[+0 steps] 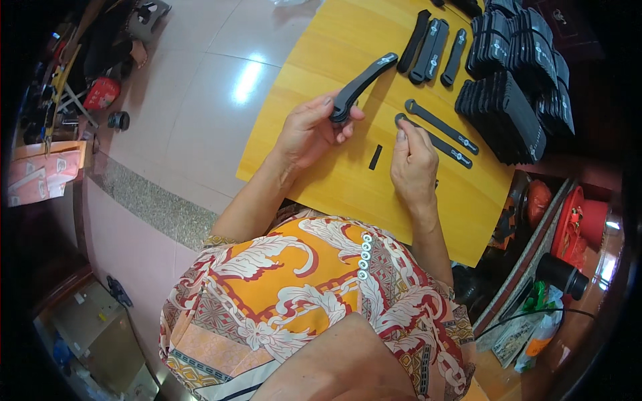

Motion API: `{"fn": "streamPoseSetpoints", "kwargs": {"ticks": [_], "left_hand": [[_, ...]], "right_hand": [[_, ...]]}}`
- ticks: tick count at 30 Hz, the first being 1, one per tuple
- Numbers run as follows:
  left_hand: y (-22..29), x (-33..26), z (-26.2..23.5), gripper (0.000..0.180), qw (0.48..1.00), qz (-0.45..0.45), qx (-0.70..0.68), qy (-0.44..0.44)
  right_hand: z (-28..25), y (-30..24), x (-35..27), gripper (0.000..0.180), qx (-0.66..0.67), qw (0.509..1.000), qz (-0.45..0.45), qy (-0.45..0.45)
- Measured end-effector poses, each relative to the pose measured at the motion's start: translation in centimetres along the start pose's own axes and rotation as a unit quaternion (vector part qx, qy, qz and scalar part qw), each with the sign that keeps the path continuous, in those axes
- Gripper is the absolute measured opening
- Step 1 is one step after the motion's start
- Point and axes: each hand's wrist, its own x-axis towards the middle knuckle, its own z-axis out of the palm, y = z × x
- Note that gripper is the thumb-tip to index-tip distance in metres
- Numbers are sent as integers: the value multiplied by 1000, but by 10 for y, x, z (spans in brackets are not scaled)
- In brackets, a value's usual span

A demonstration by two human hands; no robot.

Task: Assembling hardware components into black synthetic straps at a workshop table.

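Note:
My left hand [309, 130] is closed round the lower end of a thin stack of black straps [364, 81], which slants up and away to the right. Each strap looks long and narrow, with a rounded slotted end and pale print. Over the table, my right hand [414, 164] pinches the rounded near end of a single black strap [451, 150] that lies flat. Parallel to it, just beyond, another loose strap [441, 125] rests on the yellow table [314, 80]. A short black strip [376, 157] lies between my two hands.
Small stacks of straps [428, 50] lie along the table's far side. Banded bundles of black straps [501, 117] are piled at the far right. Right of the table, a shelf holds a red container [592, 224] and a black cylinder [560, 275]. Tiled floor [194, 87] stretches left.

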Motion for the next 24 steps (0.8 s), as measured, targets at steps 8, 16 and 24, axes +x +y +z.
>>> {"fn": "streamPoseSetpoints", "kwargs": {"ticks": [8,16,24], "left_hand": [[-4,-5,0,42,1000,4,12,8],[-6,-7,2,42,1000,8,15,13],[-8,-6,1,46,1000,16,20,8]], "right_hand": [[19,-42,9,15,137,990,-20,9],[24,-40,12,18,78,993,-82,17],[23,-42,13,16,82,994,-66,6]]}}
